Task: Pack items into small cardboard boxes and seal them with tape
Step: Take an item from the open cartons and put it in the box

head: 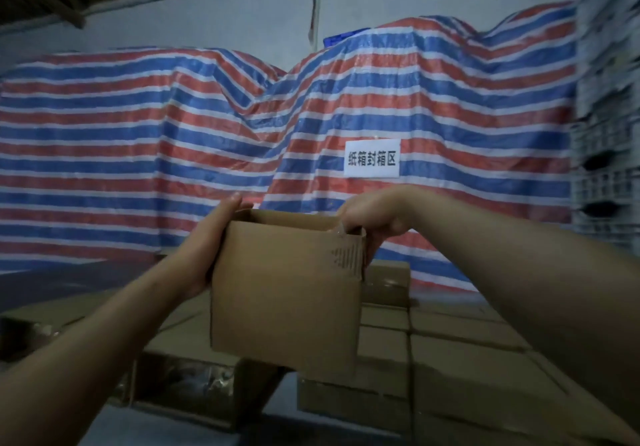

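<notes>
Cardboard box (287, 293) is held up in the air between both hands, its top open, above rows of closed cardboard boxes (450, 335). Left hand (207, 238) lies flat against the left side wall, fingers straight. Right hand (374, 217) has its grip on the upper right corner, fingers curled over the rim. Behind hangs a striped tarpaulin (173, 127) bearing a white sign (372, 159).
</notes>
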